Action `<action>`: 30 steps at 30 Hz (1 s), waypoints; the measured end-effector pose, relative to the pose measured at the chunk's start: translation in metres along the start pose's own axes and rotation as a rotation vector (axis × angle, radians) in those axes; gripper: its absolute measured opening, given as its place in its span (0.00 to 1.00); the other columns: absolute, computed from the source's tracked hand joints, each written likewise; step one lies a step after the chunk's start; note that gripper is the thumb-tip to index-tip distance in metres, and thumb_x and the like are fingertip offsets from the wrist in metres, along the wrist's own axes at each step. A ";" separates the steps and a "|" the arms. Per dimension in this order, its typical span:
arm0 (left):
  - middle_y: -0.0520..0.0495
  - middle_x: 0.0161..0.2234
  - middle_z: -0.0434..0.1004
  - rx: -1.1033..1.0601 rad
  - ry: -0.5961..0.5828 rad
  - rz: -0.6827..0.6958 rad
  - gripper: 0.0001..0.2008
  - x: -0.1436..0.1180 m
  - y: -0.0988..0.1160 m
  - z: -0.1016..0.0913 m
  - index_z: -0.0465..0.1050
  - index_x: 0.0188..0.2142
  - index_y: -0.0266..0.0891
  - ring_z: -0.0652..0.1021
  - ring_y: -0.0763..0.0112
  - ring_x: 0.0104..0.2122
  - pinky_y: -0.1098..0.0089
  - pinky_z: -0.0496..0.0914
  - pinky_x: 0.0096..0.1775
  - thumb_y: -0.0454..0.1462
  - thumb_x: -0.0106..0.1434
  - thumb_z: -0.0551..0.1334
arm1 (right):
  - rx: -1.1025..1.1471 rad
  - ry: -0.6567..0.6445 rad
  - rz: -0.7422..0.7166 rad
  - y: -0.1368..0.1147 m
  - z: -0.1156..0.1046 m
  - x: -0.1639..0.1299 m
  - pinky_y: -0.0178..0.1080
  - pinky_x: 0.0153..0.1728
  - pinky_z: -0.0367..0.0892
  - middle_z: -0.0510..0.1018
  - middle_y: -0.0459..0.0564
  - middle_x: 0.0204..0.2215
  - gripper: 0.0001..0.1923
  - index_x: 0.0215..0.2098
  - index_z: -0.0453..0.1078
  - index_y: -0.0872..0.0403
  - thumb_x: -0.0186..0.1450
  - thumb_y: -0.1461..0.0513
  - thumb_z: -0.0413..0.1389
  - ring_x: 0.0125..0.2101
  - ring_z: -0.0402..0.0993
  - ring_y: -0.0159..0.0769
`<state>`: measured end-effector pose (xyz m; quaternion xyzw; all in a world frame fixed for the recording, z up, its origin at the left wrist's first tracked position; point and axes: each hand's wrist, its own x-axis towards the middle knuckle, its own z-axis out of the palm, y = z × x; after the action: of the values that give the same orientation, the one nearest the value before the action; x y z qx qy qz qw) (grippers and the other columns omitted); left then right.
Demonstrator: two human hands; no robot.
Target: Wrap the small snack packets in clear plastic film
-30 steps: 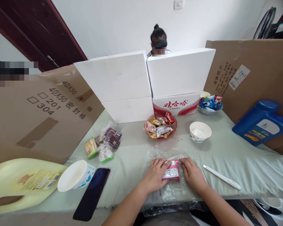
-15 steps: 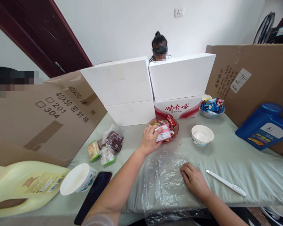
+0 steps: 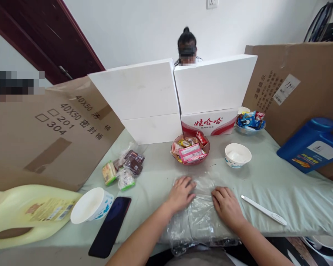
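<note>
The person's left hand (image 3: pixel 181 194) is lying palm down at the upper left of a crinkled clear plastic sheet (image 3: pixel 201 218), its grip loose, with the fingers slightly spread and holding nothing. The right hand (image 3: pixel 227 207) is resting on the sheet's right side with its fingers curling; whether that grip is pinching any of the film, I cannot tell. The sheet is spreading between the two forearms and hanging over the near edge of the cloth-covered tabletop (image 3: pixel 155 177).

Beyond the hands, a pink packet (image 3: pixel 192 153) is lying on top of other wrapped snacks in a reddish bowl (image 3: pixel 208 150), which is standing in front of stacked white boxes (image 3: pixel 213 85) (one is showing red lettering). A paper bowl (image 3: pixel 238 154) is sitting to the right of it, and a slim white tool (image 3: pixel 263 210) is lying near the right hand. Over on the left, a dark phone (image 3: pixel 110 227) is lying beside a tilting paper cup (image 3: pixel 91 205), while brown packets (image 3: pixel 133 165) are clustering farther back. Behind the boxes, another person (image 3: pixel 187 40) is facing this way.
</note>
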<state>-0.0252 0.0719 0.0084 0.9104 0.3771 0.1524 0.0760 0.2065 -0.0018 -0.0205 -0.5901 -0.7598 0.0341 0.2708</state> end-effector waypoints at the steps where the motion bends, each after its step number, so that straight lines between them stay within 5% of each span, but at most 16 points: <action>1: 0.40 0.55 0.68 0.023 0.005 -0.076 0.19 -0.007 -0.008 0.003 0.69 0.54 0.44 0.67 0.54 0.56 0.50 0.64 0.54 0.40 0.63 0.62 | -0.049 0.020 0.029 -0.001 0.002 0.000 0.51 0.48 0.65 0.74 0.54 0.45 0.11 0.46 0.71 0.52 0.67 0.60 0.50 0.47 0.69 0.46; 6: 0.39 0.52 0.72 0.063 0.154 -0.231 0.15 -0.031 -0.039 -0.006 0.72 0.50 0.39 0.69 0.53 0.54 0.51 0.66 0.53 0.38 0.63 0.59 | -0.134 0.045 0.108 0.003 0.007 0.002 0.58 0.53 0.59 0.71 0.57 0.53 0.19 0.53 0.68 0.52 0.67 0.54 0.50 0.57 0.61 0.52; 10: 0.41 0.46 0.74 -0.079 0.218 -0.126 0.11 -0.055 -0.024 -0.036 0.73 0.44 0.40 0.72 0.58 0.50 0.54 0.68 0.52 0.35 0.65 0.55 | 0.012 0.069 0.075 0.016 -0.024 -0.005 0.54 0.53 0.64 0.72 0.57 0.53 0.19 0.53 0.68 0.53 0.70 0.53 0.47 0.55 0.65 0.47; 12: 0.41 0.46 0.74 -0.192 0.118 -0.025 0.11 -0.072 -0.010 -0.052 0.72 0.46 0.41 0.72 0.58 0.51 0.54 0.68 0.53 0.37 0.64 0.58 | 0.084 -0.004 -0.009 0.023 -0.050 -0.015 0.51 0.54 0.65 0.72 0.56 0.53 0.19 0.54 0.67 0.51 0.69 0.54 0.50 0.55 0.66 0.45; 15: 0.40 0.50 0.72 -0.257 -0.104 0.072 0.25 -0.100 0.006 -0.061 0.69 0.52 0.41 0.70 0.53 0.53 0.52 0.67 0.55 0.42 0.55 0.67 | 0.132 -0.238 -0.196 0.029 -0.080 -0.039 0.51 0.56 0.64 0.70 0.54 0.56 0.29 0.60 0.63 0.48 0.62 0.49 0.58 0.58 0.64 0.46; 18: 0.42 0.55 0.69 -0.193 -0.249 0.104 0.29 -0.122 0.013 -0.054 0.66 0.55 0.46 0.67 0.51 0.57 0.47 0.64 0.57 0.37 0.53 0.67 | 0.091 -0.384 -0.290 0.032 -0.083 -0.065 0.54 0.56 0.63 0.68 0.53 0.59 0.35 0.64 0.58 0.46 0.61 0.50 0.60 0.61 0.60 0.49; 21: 0.44 0.55 0.71 -0.162 -0.241 0.110 0.22 -0.129 0.016 -0.044 0.70 0.50 0.47 0.66 0.54 0.60 0.49 0.63 0.58 0.28 0.57 0.59 | 0.068 -0.367 -0.285 0.033 -0.071 -0.081 0.53 0.56 0.63 0.72 0.50 0.56 0.24 0.60 0.62 0.43 0.66 0.60 0.54 0.60 0.61 0.46; 25: 0.45 0.41 0.79 -0.411 -0.172 -0.010 0.10 -0.117 0.018 -0.049 0.73 0.38 0.42 0.76 0.63 0.47 0.61 0.71 0.50 0.31 0.64 0.54 | 0.276 -0.344 -0.130 0.026 -0.066 -0.082 0.48 0.54 0.66 0.78 0.49 0.46 0.11 0.45 0.72 0.46 0.68 0.62 0.51 0.56 0.67 0.42; 30: 0.51 0.26 0.75 -0.643 -0.002 -0.402 0.09 -0.090 0.010 -0.049 0.69 0.34 0.40 0.77 0.72 0.26 0.73 0.71 0.32 0.39 0.67 0.53 | 0.568 -0.270 0.321 0.017 -0.061 -0.062 0.39 0.39 0.72 0.79 0.50 0.37 0.14 0.42 0.71 0.50 0.69 0.53 0.47 0.37 0.76 0.36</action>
<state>-0.0957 0.0021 0.0370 0.7481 0.4810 0.2440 0.3867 0.2588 -0.0697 0.0024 -0.5932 -0.6465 0.3640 0.3123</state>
